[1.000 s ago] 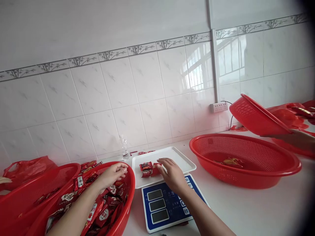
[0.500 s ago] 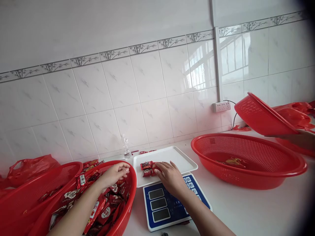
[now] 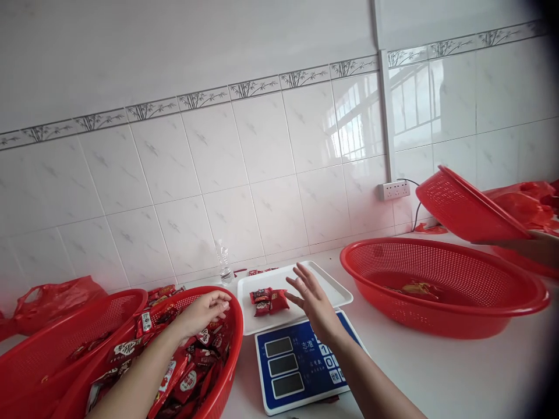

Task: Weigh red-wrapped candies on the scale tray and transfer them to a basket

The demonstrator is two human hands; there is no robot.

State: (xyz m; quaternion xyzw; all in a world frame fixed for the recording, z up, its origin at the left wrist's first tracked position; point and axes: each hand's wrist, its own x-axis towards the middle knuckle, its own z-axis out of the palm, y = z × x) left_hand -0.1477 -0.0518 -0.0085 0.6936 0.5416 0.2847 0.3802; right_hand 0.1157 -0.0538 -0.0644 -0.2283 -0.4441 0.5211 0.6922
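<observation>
My right hand (image 3: 314, 299) hovers over the front edge of the white weighing tray (image 3: 325, 285), open with its fingers spread and nothing in it. Just left of its fingertips, a few red snack packets (image 3: 278, 301) lie close together on the tray. Below the hand is the blue keypad panel of the digital scale (image 3: 305, 352), partly covered by my wrist. My left hand (image 3: 203, 314) rests over the right side of a red plastic basket (image 3: 236, 343) filled with red snack packets (image 3: 187, 381). Its fingers are loosely bent and apart, with nothing visible in them.
Another red basket (image 3: 117, 299) and a red plastic bag (image 3: 59, 302) sit at left. A clear bottle (image 3: 224, 265) stands by the wall. At right is a large red basket (image 3: 371, 256); behind it another person's hand (image 3: 539, 249) holds a tilted red basket (image 3: 467, 209).
My right hand has let go of a packet on the tray and lifted up and right, its fingers spreading. The left hand stays nearly still over the basket.
</observation>
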